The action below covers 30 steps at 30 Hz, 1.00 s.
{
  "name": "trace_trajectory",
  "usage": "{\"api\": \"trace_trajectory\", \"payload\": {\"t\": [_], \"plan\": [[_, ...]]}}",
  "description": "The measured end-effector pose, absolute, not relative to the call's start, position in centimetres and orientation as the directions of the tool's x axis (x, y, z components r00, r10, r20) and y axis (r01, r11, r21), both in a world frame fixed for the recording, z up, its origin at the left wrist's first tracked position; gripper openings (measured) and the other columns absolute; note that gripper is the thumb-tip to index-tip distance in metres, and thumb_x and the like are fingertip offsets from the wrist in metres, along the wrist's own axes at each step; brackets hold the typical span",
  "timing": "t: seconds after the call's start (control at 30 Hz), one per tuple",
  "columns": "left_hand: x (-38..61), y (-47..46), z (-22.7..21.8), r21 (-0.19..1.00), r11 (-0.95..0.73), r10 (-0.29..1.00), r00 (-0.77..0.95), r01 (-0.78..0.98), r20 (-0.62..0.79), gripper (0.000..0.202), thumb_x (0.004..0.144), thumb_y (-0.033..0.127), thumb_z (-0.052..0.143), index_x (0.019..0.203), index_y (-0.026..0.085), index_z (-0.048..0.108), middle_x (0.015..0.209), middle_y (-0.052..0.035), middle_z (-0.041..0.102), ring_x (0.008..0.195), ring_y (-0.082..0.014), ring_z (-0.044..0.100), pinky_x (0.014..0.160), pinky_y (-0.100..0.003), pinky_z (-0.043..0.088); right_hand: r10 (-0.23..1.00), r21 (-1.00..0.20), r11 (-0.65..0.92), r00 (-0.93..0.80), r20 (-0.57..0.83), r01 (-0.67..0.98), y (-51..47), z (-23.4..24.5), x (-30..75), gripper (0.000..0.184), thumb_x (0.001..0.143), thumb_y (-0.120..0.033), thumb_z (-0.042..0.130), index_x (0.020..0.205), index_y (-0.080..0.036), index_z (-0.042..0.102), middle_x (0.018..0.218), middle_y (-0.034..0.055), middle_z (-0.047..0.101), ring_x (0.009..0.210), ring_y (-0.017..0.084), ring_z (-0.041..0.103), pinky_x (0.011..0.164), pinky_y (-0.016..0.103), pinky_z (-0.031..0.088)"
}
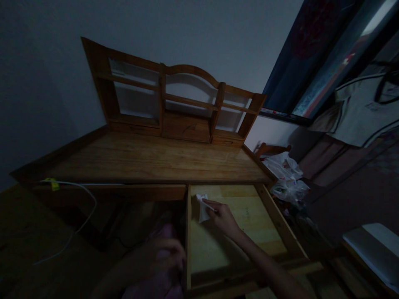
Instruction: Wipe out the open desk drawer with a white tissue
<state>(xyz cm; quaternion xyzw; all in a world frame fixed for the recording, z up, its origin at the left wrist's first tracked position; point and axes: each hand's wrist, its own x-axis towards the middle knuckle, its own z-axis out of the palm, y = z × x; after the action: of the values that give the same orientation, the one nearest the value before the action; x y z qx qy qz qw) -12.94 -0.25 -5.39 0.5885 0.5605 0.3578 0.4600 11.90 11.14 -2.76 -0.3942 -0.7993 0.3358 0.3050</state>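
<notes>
My right hand [226, 219] reaches into a pulled-out wooden drawer [230, 249]. Its fingers are closed on a white tissue [203, 214], pressed against the drawer's bottom near the back left corner. Small dark specks or marks show on the pale drawer bottom to the right of the hand. My left hand [170, 253] is low in the view, just outside the drawer's left side wall. It is dark and smeared, so I cannot make out how its fingers lie or whether they touch the wall.
Above the drawer is the wooden desktop [162, 160] with a shelf hutch [187, 101] at its back. A white cable [90, 199] with a yellow tag hangs over the front left edge. Plastic bags [288, 174] rest to the right, near a hanging white shirt [364, 112].
</notes>
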Motion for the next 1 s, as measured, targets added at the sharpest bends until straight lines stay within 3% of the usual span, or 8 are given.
{"api": "trace_trajectory", "payload": {"t": [0.07,0.13,0.27,0.4,0.53,0.73,1.0], "plan": [[-13.1,2.2,-6.0,0.946,0.032,0.994,0.087,0.323,-0.064,0.027,0.085,0.046,0.06,0.085,0.024,0.074,0.089,-0.0012,0.077,0.088,-0.0189,0.071,0.083,-0.03,0.053,0.866,-0.8,0.418,-0.454,0.208,0.43,11.6,-2.1,13.6,0.039,0.088,-0.022,0.051,0.124,-0.021,0.067,0.131,0.0068,0.064,0.12,0.026,0.062,0.102,0.045,0.048],[-13.0,5.2,-6.8,0.933,0.05,0.987,-0.161,0.357,0.009,0.032,0.086,0.048,0.054,0.093,0.024,0.074,0.096,-0.0021,0.079,0.093,-0.0188,0.072,0.084,-0.028,0.053,0.895,-0.813,0.372,-0.405,0.186,0.448,11.7,-1.6,15.4,0.039,0.088,-0.025,0.051,0.124,-0.021,0.067,0.13,0.0066,0.065,0.117,0.027,0.063,0.099,0.045,0.05],[-11.9,9.8,-7.9,0.865,0.132,0.921,-0.383,0.484,0.073,0.044,0.086,0.053,0.051,0.102,0.017,0.07,0.109,-0.0113,0.076,0.1,-0.022,0.07,0.087,-0.029,0.051,0.934,-0.819,0.303,-0.324,0.152,0.488,11.2,-0.7,18.7,0.04,0.087,-0.029,0.051,0.123,-0.019,0.068,0.125,0.0073,0.068,0.108,0.028,0.068,0.093,0.043,0.053],[-10.1,11.4,-7.4,0.743,0.191,0.903,-0.411,0.642,0.123,0.046,0.085,0.058,0.053,0.095,0.017,0.071,0.103,-0.0144,0.076,0.096,-0.0283,0.071,0.078,-0.032,0.05,0.953,-0.81,0.267,-0.268,0.141,0.522,10.4,0.2,21.3,0.04,0.087,-0.032,0.051,0.119,-0.017,0.071,0.115,0.0075,0.073,0.103,0.028,0.069,0.088,0.04,0.054],[-8.6,11.8,-6.2,0.611,0.278,0.892,-0.435,0.741,0.122,0.057,0.087,0.065,0.043,0.087,0.017,0.074,0.088,-0.0195,0.076,0.088,-0.0357,0.072,0.07,-0.037,0.048,0.96,-0.804,0.249,-0.25,0.129,0.54,10.1,0.8,23.1,0.044,0.089,-0.035,0.05,0.124,-0.015,0.067,0.116,0.0071,0.073,0.101,0.029,0.069,0.086,0.039,0.054],[-7.3,12.4,-5.1,0.489,0.387,0.857,-0.501,0.782,0.122,0.071,0.087,0.072,0.032,0.08,0.014,0.075,0.079,-0.0225,0.073,0.077,-0.0362,0.071,0.063,-0.038,0.047,0.955,-0.812,0.255,-0.268,0.127,0.525,10.2,0.7,23.7,0.044,0.089,-0.035,0.051,0.126,-0.016,0.066,0.118,0.0066,0.072,0.105,0.03,0.068,0.091,0.04,0.052],[-7.5,12.7,-5.5,0.47,0.39,0.864,-0.491,0.792,0.111,0.045,0.094,0.044,0.038,0.084,0.017,0.073,0.084,-0.0187,0.075,0.078,-0.0316,0.072,0.058,-0.033,0.042,0.954,-0.813,0.241,-0.285,0.097,0.53,10.3,0.3,22.7,0.045,0.089,-0.035,0.051,0.127,-0.016,0.066,0.109,0.0076,0.075,0.098,0.029,0.069,0.083,0.037,0.054]]}}
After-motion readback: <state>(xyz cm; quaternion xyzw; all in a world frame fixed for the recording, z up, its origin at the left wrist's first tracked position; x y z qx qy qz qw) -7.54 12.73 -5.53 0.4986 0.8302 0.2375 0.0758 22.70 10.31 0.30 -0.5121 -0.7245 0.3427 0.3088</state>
